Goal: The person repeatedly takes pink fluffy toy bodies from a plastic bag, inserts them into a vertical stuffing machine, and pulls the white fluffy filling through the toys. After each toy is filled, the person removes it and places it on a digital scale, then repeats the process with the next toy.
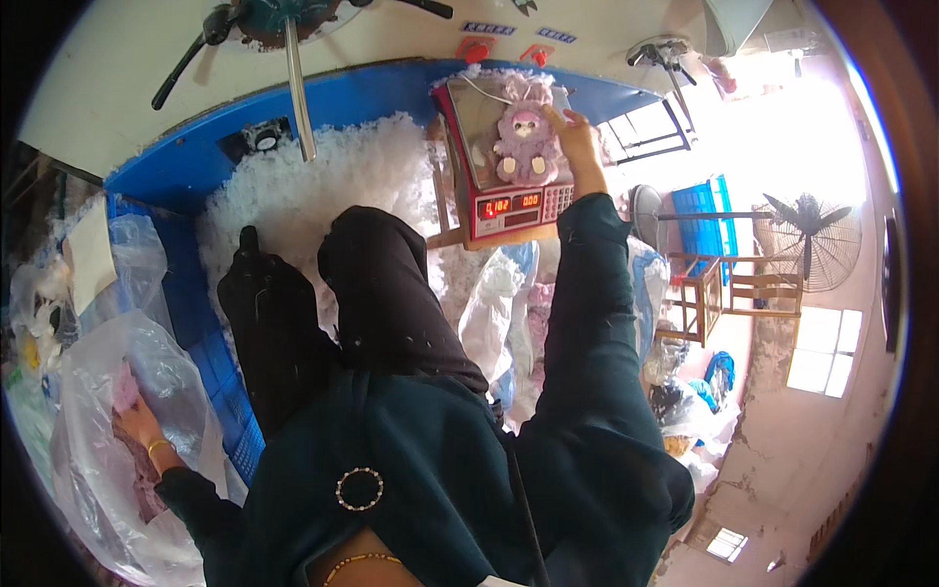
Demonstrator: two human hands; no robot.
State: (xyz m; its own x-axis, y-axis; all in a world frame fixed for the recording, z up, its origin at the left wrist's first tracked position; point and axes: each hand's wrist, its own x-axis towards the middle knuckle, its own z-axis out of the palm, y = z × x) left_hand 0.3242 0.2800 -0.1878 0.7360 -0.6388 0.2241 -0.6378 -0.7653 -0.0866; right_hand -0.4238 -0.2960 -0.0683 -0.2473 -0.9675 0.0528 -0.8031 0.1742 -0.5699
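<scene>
Your right hand (579, 147) rests open-fingered at the 3 o'clock edge of the purple plush toy (526, 145) sitting on the red scale (504, 201); lift clear so it weighs true. Your left hand (140, 423) is inside the clear bag (98, 470), fingers hidden, grip unclear.

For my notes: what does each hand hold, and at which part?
The right hand touches the purple plush toy on the scale; a grip cannot be told. The left hand reaches inside a clear plastic bag.
</scene>
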